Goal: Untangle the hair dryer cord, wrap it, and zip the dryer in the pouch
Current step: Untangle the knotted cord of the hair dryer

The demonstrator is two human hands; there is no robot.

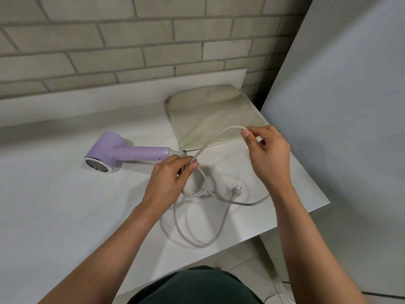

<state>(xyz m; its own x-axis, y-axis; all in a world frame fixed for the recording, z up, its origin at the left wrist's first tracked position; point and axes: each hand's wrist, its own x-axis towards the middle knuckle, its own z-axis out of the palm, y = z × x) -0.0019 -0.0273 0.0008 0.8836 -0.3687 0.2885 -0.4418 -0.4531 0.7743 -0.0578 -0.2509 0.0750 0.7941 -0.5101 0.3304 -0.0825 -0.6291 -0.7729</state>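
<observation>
The dryer (122, 153) lies on the surface (65, 205), its handle running left to right with the head at the left. Just right of the handle's end, the left hand (168, 181) grips bunched cord (219, 137), partly hiding it. The right hand (267, 154) pinches a raised stretch over the pouch (208, 113).
</observation>
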